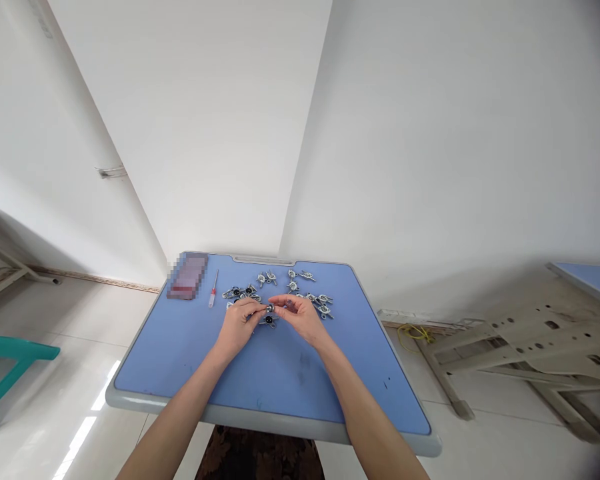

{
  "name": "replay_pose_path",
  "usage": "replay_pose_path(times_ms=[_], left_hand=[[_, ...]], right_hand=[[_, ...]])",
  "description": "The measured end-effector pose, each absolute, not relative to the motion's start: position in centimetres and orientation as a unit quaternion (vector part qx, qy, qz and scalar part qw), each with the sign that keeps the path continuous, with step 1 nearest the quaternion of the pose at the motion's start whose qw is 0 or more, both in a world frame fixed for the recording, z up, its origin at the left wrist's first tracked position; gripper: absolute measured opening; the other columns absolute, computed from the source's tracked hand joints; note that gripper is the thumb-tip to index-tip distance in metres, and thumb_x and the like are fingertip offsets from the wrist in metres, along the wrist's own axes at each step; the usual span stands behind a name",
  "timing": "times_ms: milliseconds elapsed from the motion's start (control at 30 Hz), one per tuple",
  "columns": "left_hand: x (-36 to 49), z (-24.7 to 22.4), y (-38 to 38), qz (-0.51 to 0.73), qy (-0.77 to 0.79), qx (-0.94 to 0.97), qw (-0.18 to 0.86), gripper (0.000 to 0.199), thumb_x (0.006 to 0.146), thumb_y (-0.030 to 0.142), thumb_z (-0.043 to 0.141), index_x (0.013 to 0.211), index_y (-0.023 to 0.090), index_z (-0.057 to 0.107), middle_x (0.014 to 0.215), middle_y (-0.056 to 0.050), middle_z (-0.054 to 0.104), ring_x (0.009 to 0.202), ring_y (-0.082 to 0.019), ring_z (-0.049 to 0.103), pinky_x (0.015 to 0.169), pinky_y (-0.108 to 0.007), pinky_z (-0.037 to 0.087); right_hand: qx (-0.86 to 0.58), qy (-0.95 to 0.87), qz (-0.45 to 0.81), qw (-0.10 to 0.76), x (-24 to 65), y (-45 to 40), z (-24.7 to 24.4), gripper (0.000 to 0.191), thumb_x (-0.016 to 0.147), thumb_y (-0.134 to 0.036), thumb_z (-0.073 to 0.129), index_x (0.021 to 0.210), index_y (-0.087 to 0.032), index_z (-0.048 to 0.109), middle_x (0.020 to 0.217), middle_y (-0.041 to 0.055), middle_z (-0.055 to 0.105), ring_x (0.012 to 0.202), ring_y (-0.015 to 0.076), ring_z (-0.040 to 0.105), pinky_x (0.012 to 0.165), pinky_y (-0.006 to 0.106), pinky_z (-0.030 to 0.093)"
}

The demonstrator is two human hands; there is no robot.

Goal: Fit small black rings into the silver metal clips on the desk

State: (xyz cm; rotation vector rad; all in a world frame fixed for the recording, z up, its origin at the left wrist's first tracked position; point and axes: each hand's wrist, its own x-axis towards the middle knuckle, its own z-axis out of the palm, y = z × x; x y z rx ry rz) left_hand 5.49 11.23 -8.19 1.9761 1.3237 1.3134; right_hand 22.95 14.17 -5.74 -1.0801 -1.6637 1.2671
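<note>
Over the middle of the blue table [280,373], my left hand [241,323] and my right hand [300,317] meet at a small metal part [270,308]. The left fingertips pinch it from one side, and the right thumb and fingers close round it from the other. Just below the fingers lies a metal piece with a black round centre [269,321]. Several similar pieces [237,292] lie behind my left hand. Silvery metal pieces [324,300] are spread behind and beside my right hand, partly hidden by it.
A screwdriver [213,297] with a clear and red handle lies left of the pieces, beside a pixelated dark reddish object [187,277]. A green stool [15,353] stands at left, another table [590,280] at right. White walls rise behind.
</note>
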Motion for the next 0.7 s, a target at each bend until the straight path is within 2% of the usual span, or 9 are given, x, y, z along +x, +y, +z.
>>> replay_pose_path(times_ms=[167,400,700], left_hand=[[5.7,-8.2,11.1,0.484,0.477,0.719,0.146,0.018,0.089,0.021,0.052,0.089,0.020,0.070,0.085,-0.006,0.068,0.080,-0.017,0.062,0.074,-0.030,0.051],[5.7,-8.8,11.0,0.429,0.487,0.760,0.034,0.022,0.093,0.023,0.047,0.093,0.020,0.069,0.085,-0.005,0.068,0.080,-0.017,0.061,0.074,-0.031,0.048],[5.8,-9.1,11.2,0.411,0.490,0.768,0.031,0.019,0.092,0.023,0.049,0.090,0.020,0.068,0.086,-0.005,0.067,0.079,-0.016,0.061,0.074,-0.030,0.047]], right_hand=[[-0.407,-0.619,0.551,0.383,22.8,13.9,-5.6,0.031,0.073,-0.037,0.065,0.096,-0.017,0.071,0.088,0.0066,0.072,0.080,0.0195,0.064,0.075,0.036,0.052],[-0.429,-0.631,0.514,0.393,22.3,13.9,-5.9,0.024,0.073,-0.033,0.061,0.087,-0.017,0.072,0.073,0.0040,0.070,0.072,0.0180,0.064,0.073,0.034,0.051],[-0.458,-0.687,0.420,0.377,21.9,13.1,-5.5,0.020,0.079,-0.028,0.051,0.082,-0.018,0.068,0.075,0.0036,0.069,0.071,0.0173,0.062,0.069,0.030,0.049]])
